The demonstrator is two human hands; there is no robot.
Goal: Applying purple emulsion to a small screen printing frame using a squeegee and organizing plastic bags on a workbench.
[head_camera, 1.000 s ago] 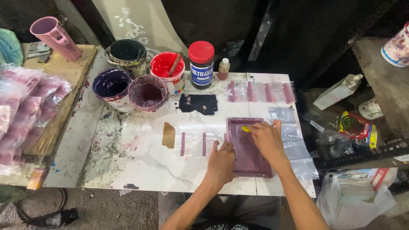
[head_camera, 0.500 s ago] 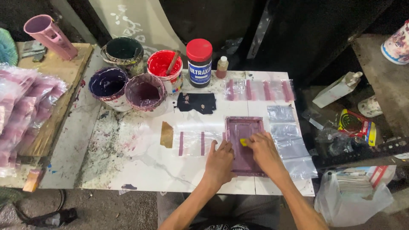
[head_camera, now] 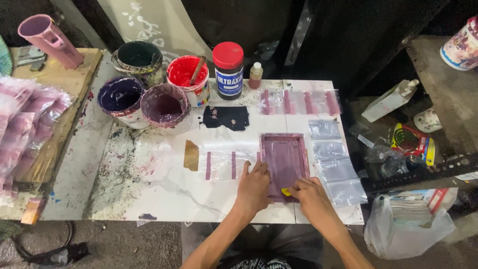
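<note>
A small purple-stained printing screen frame (head_camera: 285, 158) lies flat on the white table (head_camera: 164, 199). My left hand (head_camera: 253, 187) presses on the frame's near left corner, fingers spread. At the frame's near edge, my right hand (head_camera: 311, 197) grips a small yellow squeegee (head_camera: 286, 192). To the left of the frame lies a clear plastic bag with two purple stripes (head_camera: 221, 164). Plain clear bags (head_camera: 332, 159) lie in a column to the right of the frame.
Several paint pots stand at the back left: dark green (head_camera: 138, 59), red with a stick (head_camera: 188, 79), blue-purple (head_camera: 119, 99), purple (head_camera: 164, 107). A red-lidded jar (head_camera: 228, 69), a small bottle (head_camera: 255, 75), striped printed bags (head_camera: 298, 102), a black rag (head_camera: 226, 118), pink bag stacks (head_camera: 27, 129).
My right hand has dragged the yellow squeegee down the screen from its far end to its near edge. My left hand stayed on the frame's left side.
</note>
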